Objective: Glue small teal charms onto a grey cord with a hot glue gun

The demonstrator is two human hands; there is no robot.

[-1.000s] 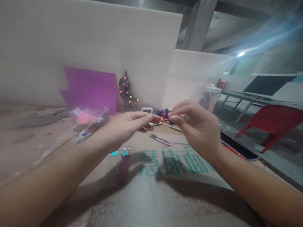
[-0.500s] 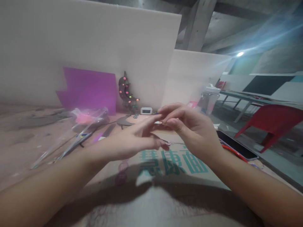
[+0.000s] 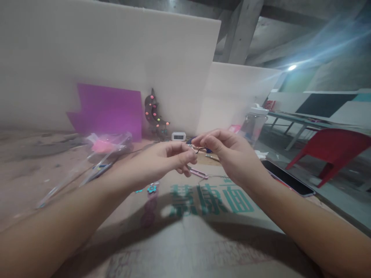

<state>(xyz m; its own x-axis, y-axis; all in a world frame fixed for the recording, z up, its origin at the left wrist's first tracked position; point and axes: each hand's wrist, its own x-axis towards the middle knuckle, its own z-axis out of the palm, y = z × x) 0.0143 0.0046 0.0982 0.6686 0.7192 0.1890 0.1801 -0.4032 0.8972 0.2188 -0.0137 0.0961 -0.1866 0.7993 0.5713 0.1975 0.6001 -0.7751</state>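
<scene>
My left hand (image 3: 171, 156) is closed in a pinch over the cardboard. Facing it, my right hand (image 3: 232, 154) has thumb and fingers bent together. A thin dark cord (image 3: 201, 150) spans the small gap between the fingertips of both hands; what else they pinch is too small to make out. Below the fingers, a pink-handled tool (image 3: 198, 173) lies on the cardboard (image 3: 185, 239), which has teal printed characters. A thin thread runs near the tool's end. Left of the print sits a small teal flower piece (image 3: 151, 188), partly beside my left forearm.
Behind my hands are a white clock (image 3: 178, 136), a dark crescent ornament with coloured dots (image 3: 155, 110) and a purple sheet (image 3: 111, 110) against a white partition. A plastic bag (image 3: 107, 144) lies left. A phone (image 3: 286, 177), clear jar (image 3: 254, 123) and red chair (image 3: 333, 148) are right.
My left hand has turned and its fingers have curled into a pinch; it has drawn slightly away from my right hand. The pink tool and teal flower now show more fully.
</scene>
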